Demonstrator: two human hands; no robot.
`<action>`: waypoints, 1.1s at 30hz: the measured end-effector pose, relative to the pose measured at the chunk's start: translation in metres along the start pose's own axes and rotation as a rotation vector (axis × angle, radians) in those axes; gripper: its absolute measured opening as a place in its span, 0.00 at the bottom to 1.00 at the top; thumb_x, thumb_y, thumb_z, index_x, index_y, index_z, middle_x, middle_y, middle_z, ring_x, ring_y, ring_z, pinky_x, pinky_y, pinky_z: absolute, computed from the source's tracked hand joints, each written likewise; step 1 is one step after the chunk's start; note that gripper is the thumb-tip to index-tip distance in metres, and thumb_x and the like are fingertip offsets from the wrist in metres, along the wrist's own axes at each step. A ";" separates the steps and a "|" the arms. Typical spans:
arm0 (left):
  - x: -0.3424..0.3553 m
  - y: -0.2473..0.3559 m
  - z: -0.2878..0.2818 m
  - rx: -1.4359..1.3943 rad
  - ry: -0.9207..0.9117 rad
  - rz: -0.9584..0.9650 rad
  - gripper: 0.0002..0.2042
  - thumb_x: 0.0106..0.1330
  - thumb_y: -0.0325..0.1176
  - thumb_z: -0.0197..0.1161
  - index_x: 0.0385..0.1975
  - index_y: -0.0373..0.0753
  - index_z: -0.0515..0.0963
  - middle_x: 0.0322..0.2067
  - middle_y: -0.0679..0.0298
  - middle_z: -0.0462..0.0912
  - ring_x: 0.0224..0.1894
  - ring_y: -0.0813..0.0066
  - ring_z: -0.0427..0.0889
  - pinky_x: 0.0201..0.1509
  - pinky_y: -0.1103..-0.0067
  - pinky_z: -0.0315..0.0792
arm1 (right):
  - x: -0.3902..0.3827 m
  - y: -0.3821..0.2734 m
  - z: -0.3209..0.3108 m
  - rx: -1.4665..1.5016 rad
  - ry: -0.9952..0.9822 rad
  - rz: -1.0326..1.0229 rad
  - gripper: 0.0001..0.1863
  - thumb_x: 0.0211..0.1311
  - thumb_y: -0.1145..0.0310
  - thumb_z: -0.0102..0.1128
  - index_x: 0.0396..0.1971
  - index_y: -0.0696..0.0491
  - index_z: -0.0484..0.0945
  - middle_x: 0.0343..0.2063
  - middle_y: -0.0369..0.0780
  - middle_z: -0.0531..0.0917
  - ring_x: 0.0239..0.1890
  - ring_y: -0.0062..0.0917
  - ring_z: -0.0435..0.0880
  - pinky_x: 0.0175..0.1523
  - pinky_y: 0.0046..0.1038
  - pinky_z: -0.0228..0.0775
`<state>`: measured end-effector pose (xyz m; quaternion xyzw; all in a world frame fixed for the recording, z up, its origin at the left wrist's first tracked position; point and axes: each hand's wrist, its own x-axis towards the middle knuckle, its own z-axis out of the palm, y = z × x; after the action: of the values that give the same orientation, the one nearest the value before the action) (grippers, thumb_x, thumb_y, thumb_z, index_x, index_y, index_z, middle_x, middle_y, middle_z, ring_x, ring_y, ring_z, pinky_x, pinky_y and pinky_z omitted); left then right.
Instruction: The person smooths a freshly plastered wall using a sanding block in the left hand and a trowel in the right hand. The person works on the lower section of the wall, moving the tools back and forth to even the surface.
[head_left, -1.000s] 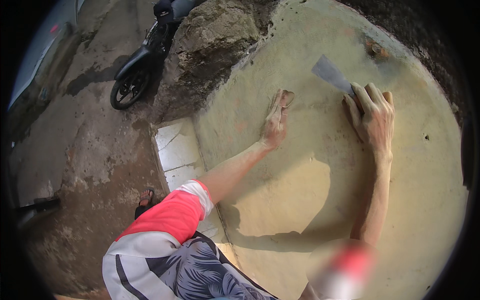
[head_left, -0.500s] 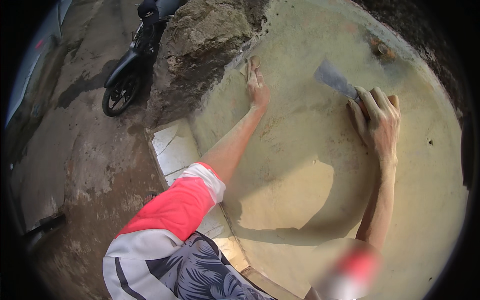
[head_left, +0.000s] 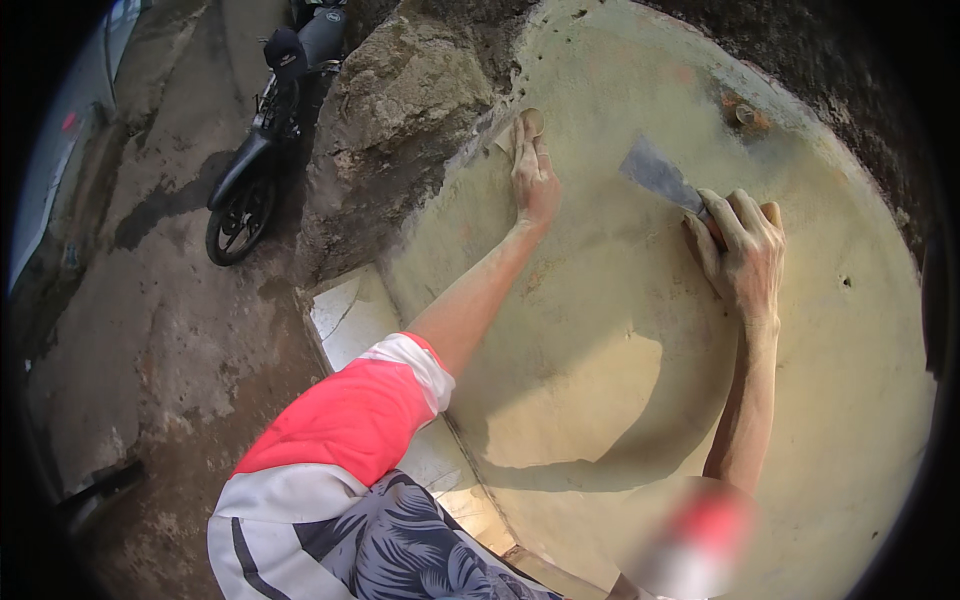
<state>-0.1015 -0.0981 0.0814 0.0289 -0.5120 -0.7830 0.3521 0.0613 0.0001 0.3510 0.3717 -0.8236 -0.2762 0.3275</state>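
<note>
My left hand (head_left: pixel 537 190) reaches up along a yellowish-green plastered wall (head_left: pixel 600 260). Its fingers press a small tan sheet (head_left: pixel 505 138), which looks like sandpaper, flat against the surface near the rocky edge. A rounded brown end shows at the fingertips; most of the sheet is under the hand. To the right, my right hand (head_left: pixel 745 245) is closed around the handle of a putty knife (head_left: pixel 660 176). Its wide grey blade points up and left, close to the wall; whether it touches I cannot tell.
Rough rock (head_left: pixel 395 110) borders the wall on the left. A parked black motorcycle (head_left: pixel 245 190) with a dark cap (head_left: pixel 285 52) on it stands on the stained concrete ground (head_left: pixel 170 330). White tiles (head_left: pixel 355 315) line the wall's lower edge. A rusty fitting (head_left: pixel 745 114) sits upper right.
My left hand has slid a little to the right over the wall with the tan sheet. My right hand with the putty knife has shifted slightly left and down in view.
</note>
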 end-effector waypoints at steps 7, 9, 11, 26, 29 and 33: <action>-0.045 -0.007 -0.001 0.021 -0.194 0.257 0.26 0.83 0.32 0.45 0.79 0.39 0.58 0.80 0.52 0.54 0.83 0.50 0.49 0.85 0.62 0.47 | -0.004 0.000 -0.005 0.017 -0.007 0.024 0.13 0.59 0.64 0.75 0.43 0.49 0.86 0.27 0.35 0.79 0.28 0.30 0.77 0.42 0.32 0.68; 0.031 0.018 0.008 -0.086 -0.086 0.046 0.26 0.84 0.34 0.45 0.79 0.39 0.58 0.81 0.53 0.54 0.83 0.51 0.49 0.85 0.62 0.47 | 0.001 0.000 -0.004 0.012 -0.006 0.023 0.13 0.59 0.65 0.75 0.43 0.49 0.86 0.27 0.35 0.78 0.28 0.30 0.77 0.42 0.31 0.67; 0.046 0.021 0.014 -0.012 -0.039 0.102 0.26 0.84 0.34 0.44 0.79 0.39 0.58 0.81 0.54 0.54 0.83 0.51 0.50 0.85 0.62 0.47 | 0.001 -0.002 -0.003 0.020 -0.006 0.024 0.13 0.59 0.65 0.75 0.43 0.49 0.86 0.27 0.35 0.78 0.28 0.30 0.77 0.42 0.31 0.67; 0.051 0.039 0.028 0.028 -0.207 0.348 0.26 0.83 0.33 0.47 0.79 0.40 0.59 0.80 0.52 0.54 0.83 0.52 0.50 0.85 0.62 0.48 | -0.003 0.002 -0.004 0.038 -0.003 0.042 0.11 0.59 0.65 0.75 0.41 0.49 0.85 0.26 0.34 0.77 0.30 0.27 0.79 0.42 0.31 0.66; -0.014 0.018 0.010 0.084 -0.365 0.497 0.27 0.82 0.31 0.47 0.79 0.39 0.59 0.81 0.54 0.54 0.83 0.53 0.50 0.84 0.63 0.49 | -0.003 0.002 -0.002 0.039 0.009 0.046 0.11 0.59 0.66 0.74 0.41 0.49 0.85 0.26 0.35 0.78 0.30 0.27 0.79 0.42 0.31 0.66; 0.055 0.034 0.025 0.060 -0.217 0.392 0.26 0.81 0.31 0.47 0.78 0.37 0.60 0.80 0.53 0.56 0.82 0.54 0.53 0.83 0.66 0.52 | -0.003 0.001 -0.005 0.041 0.013 0.028 0.11 0.58 0.66 0.74 0.41 0.49 0.85 0.26 0.35 0.77 0.30 0.28 0.79 0.42 0.31 0.66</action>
<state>-0.1344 -0.1184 0.1385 -0.1451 -0.5658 -0.6827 0.4391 0.0662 0.0020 0.3539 0.3685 -0.8321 -0.2520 0.3291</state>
